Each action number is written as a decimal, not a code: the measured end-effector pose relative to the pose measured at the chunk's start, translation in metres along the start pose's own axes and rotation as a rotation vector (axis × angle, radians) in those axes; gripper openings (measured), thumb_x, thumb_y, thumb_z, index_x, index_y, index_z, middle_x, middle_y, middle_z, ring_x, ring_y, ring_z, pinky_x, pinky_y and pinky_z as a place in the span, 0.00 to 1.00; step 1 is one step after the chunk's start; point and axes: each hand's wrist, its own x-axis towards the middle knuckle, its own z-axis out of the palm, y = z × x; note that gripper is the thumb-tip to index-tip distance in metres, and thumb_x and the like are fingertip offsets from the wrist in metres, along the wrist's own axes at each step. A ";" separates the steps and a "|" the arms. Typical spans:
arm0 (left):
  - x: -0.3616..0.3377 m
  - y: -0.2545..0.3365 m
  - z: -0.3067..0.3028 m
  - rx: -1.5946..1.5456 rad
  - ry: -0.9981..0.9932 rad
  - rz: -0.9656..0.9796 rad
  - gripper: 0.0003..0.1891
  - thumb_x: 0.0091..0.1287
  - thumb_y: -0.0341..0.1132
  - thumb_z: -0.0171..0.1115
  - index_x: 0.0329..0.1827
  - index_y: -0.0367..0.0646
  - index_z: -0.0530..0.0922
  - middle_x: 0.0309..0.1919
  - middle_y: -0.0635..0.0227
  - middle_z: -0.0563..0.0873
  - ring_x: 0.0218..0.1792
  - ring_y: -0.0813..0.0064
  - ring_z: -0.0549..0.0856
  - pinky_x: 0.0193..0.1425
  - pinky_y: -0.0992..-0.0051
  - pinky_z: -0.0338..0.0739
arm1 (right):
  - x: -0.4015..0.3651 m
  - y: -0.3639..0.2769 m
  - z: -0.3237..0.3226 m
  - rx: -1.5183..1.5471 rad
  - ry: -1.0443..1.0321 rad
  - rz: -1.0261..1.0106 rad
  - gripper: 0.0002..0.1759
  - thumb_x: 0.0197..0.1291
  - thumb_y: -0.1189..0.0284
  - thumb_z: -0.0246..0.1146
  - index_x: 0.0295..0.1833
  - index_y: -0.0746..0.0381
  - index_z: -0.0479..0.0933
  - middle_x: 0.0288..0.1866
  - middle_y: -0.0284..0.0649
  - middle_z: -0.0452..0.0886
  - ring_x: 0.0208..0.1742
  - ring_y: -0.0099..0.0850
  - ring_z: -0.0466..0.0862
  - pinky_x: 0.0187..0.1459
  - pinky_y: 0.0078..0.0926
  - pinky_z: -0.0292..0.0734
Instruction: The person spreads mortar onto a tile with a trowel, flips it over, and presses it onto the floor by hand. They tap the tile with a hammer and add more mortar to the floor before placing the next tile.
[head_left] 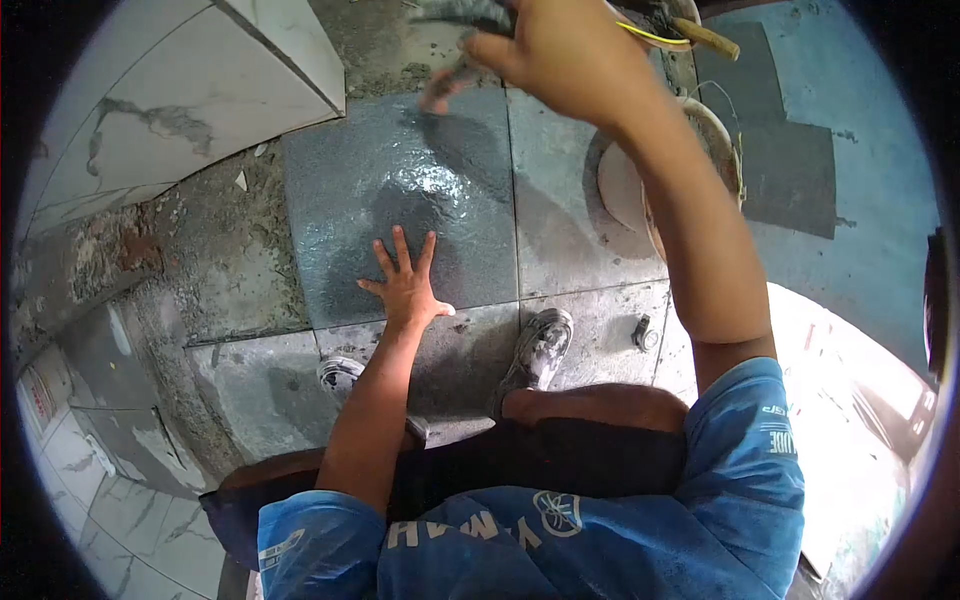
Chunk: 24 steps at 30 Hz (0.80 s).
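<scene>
My left hand lies flat with fingers spread on a wet dark grey floor tile, near its front edge. Light glints on the water beyond my fingertips. My right hand is raised over the far edge of that tile, its fingers closed and partly cut off by the frame. A blurred dark object shows at that hand, and a reddish-brown blurred shape hangs just below it. I cannot make out what the hand holds.
A wooden handle sticks out over a yellow-edged container at upper right. My forearm partly hides a pale bucket. Rough mortar ground borders the tile on the left, below a marbled white slab. A small dark object lies near my shoe.
</scene>
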 end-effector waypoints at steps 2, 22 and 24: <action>-0.001 0.001 0.001 0.008 -0.011 -0.007 0.75 0.27 0.63 0.85 0.81 0.78 0.40 0.81 0.56 0.33 0.78 0.34 0.39 0.59 0.13 0.55 | 0.001 -0.016 -0.024 0.056 -0.006 0.085 0.14 0.56 0.70 0.68 0.41 0.70 0.79 0.32 0.58 0.83 0.37 0.54 0.86 0.40 0.44 0.78; -0.003 -0.001 -0.005 -0.060 0.029 0.000 0.74 0.29 0.59 0.86 0.81 0.78 0.41 0.82 0.59 0.34 0.79 0.37 0.38 0.60 0.13 0.51 | -0.029 -0.049 0.028 0.077 -0.224 0.028 0.16 0.56 0.69 0.67 0.45 0.70 0.76 0.33 0.62 0.82 0.40 0.58 0.84 0.42 0.50 0.78; -0.005 -0.002 0.000 -0.061 0.049 0.002 0.74 0.29 0.59 0.86 0.80 0.79 0.41 0.82 0.59 0.34 0.79 0.37 0.39 0.60 0.13 0.51 | -0.051 -0.058 0.002 0.112 -0.241 0.074 0.15 0.56 0.69 0.66 0.43 0.69 0.77 0.33 0.62 0.82 0.40 0.58 0.84 0.43 0.49 0.78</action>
